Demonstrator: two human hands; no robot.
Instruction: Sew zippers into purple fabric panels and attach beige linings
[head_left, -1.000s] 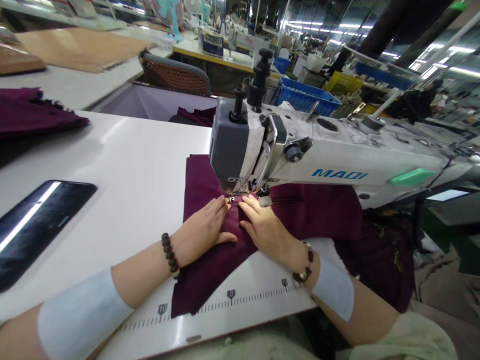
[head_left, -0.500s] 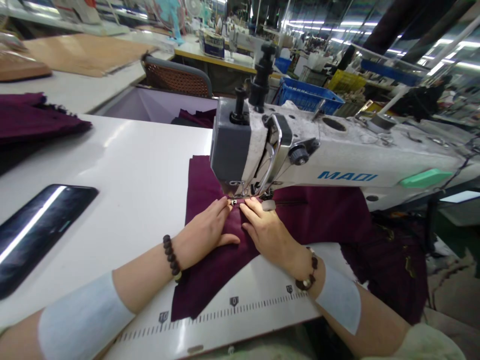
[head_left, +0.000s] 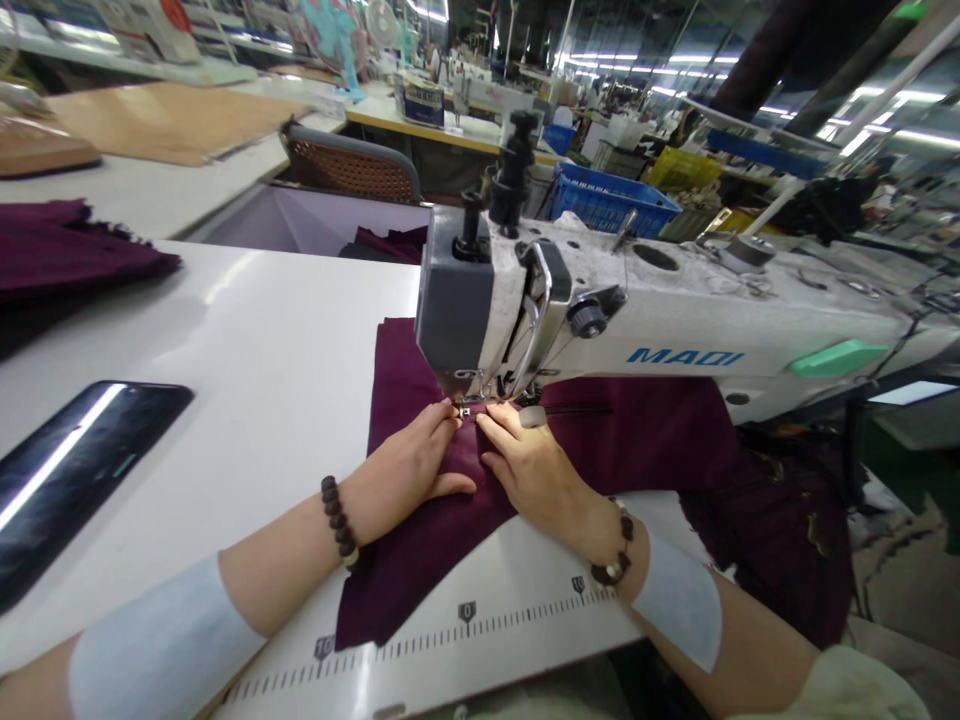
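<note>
A dark purple fabric piece [head_left: 420,540] lies flat on the white sewing table, passing under the head of a sewing machine [head_left: 675,320]. My left hand [head_left: 412,470] rests palm down on it, fingertips beside the presser foot [head_left: 504,388] and thumb spread out. To the right, my right hand [head_left: 536,465] lies on the same fabric with its fingers stretched toward the needle area. A small metal zipper pull [head_left: 465,411] sits between the fingertips of both hands. From there a dark zipper line [head_left: 577,409] runs right across the fabric. The needle tip is hidden.
A black smartphone [head_left: 82,480] lies on the table at left, with more purple fabric [head_left: 75,250] behind it. Sewn purple pieces [head_left: 787,530] hang at the right. Behind the machine are a chair [head_left: 352,165] and a blue crate [head_left: 611,200].
The camera view has shifted slightly, so the scene sits a little lower and further left. Both hands keep nearly the same pose on the fabric, which shows hardly any movement.
</note>
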